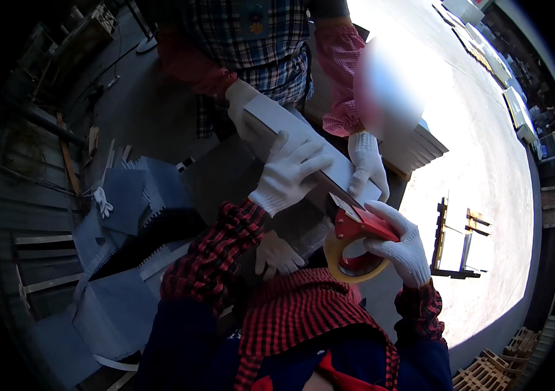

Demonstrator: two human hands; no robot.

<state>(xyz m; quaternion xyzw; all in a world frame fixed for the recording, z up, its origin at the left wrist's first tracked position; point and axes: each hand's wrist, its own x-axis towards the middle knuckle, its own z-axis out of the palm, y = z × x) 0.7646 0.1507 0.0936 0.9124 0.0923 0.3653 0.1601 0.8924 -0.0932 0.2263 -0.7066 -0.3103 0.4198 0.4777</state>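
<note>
Presently: grey bundle under tape, two people at work

Item one, a long grey flat bundle (pixel 303 140), lying slantwise from upper left to lower right between me and the person opposite, at about chest height in front of me. Its near end meets the dispenser.

Item two, a red tape dispenser (pixel 359 228) with a roll of tan tape (pixel 339 257) hanging below it, its front edge set against the near end of the bundle.

My hands, both in white knit gloves: my left hand (pixel 287 174) lies flat and spread on top of the bundle, fingers wide, pressing rather than gripping. My right hand (pixel 401 244) is wrapped closed around the dispenser's handle. My sleeves are red and black check.

Co-worker's hands, also white-gloved: one (pixel 367 163) rests on the bundle's far edge just beside the dispenser, another (pixel 243 104) grips it further up. That person wears a checked apron (pixel 258 45) and red sleeve covers.

A further gloved hand (pixel 277 255) shows below the bundle; whose it is I cannot tell.

Surroundings: stacks of grey sheets (pixel 131 215) on the left in shade, a sunlit concrete floor (pixel 486 163) on the right, a wooden frame (pixel 460 241) on it, pallets (pixel 492 371) at the lower right.
</note>
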